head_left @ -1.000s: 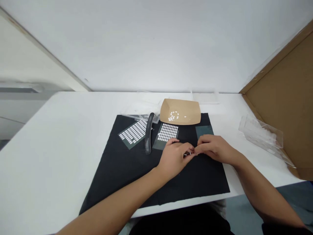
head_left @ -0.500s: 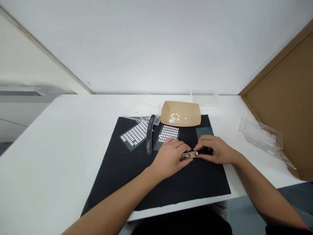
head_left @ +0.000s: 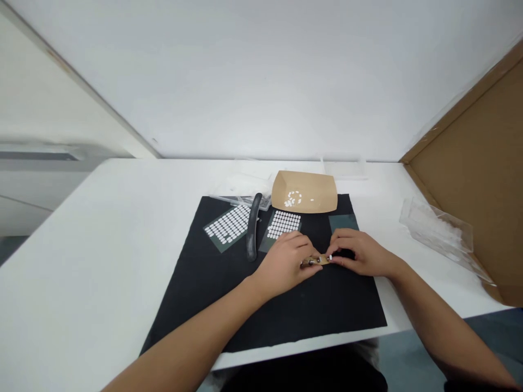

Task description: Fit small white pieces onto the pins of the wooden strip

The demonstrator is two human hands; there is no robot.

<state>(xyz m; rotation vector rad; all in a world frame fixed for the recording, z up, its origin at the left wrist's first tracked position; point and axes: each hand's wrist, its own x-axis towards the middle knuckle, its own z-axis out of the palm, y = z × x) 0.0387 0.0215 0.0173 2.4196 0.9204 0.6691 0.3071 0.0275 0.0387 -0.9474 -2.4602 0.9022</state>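
My left hand is closed around a small tan strip with metal posts or screws on it. Its fingers cover the strip's left part. At the right end of the strip, the thumb and fingertips of my right hand come together in a pinch at a small white piece. The strip is held low over the black mat. To the left of my left hand lies a black curved handle. Two sheets of white oval stickers, the left sheet and the middle sheet, lie beyond it.
A brown paper tray with several small white pieces stands at the mat's far edge. Clear plastic bags lie to its left. A dark green sheet sits beyond my right hand. Clear plastic boxes rest near the cardboard at right.
The whole view has shifted slightly. At the strip's right end, the white piece now sits closer to my right fingertips. My left hand keeps its hold.
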